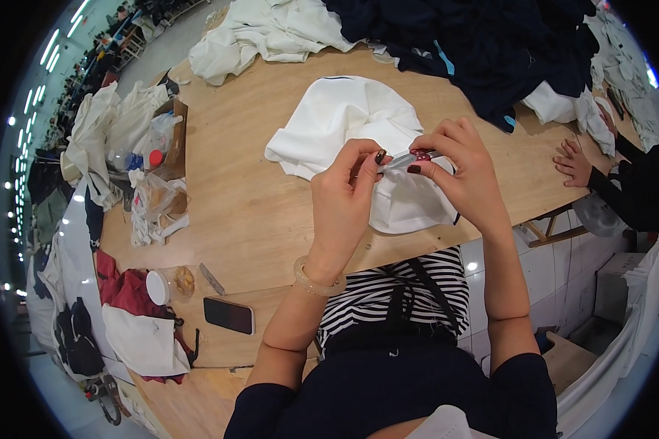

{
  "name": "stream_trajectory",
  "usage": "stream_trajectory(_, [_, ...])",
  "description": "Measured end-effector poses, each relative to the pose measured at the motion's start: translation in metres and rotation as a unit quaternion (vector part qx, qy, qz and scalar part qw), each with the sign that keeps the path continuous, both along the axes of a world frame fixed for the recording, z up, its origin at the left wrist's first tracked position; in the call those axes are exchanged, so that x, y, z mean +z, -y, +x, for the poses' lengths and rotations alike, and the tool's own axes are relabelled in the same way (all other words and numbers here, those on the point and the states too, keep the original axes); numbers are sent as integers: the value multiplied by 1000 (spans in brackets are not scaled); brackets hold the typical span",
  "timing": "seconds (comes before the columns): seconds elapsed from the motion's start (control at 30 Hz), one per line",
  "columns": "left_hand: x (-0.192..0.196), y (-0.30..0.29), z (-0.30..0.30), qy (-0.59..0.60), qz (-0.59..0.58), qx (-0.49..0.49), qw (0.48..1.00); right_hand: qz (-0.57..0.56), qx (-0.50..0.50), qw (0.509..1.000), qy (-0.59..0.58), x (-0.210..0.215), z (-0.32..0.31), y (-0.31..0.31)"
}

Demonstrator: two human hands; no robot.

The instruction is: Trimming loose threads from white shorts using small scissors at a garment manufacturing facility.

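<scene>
Both hands are up over the white garment (359, 124) near the counter's (256, 212) front edge. My left hand (342, 201) pinches a fold of the fabric, fingers curled tight. My right hand (461, 172) is closed on small snips (410, 156), tips at that fold. One phone (228, 315), one jar (170, 284). Bare wood to the left; another person's hand (575, 164) rests far right.

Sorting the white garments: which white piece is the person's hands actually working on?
The folded white garment mid-table, under both hands. The left hand pinches its fabric; the right hand holds a small snipper. The other white heaps lie untouched at the table's edges.
</scene>
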State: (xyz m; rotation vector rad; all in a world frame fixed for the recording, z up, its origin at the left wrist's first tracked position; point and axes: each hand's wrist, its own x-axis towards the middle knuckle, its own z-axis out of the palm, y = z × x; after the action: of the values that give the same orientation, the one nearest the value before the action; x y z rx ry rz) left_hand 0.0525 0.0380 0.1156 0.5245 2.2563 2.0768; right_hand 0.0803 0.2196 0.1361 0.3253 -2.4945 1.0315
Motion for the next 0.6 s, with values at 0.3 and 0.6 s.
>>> stream_trajectory(0.3, [1,0,-2,20,26,-2,999,-91,-15,994,54,-5,-4,-1])
stream_trajectory(0.6, [0,1,-1,23,22,-6,999,-21,4,999,35,-4,-2,0])
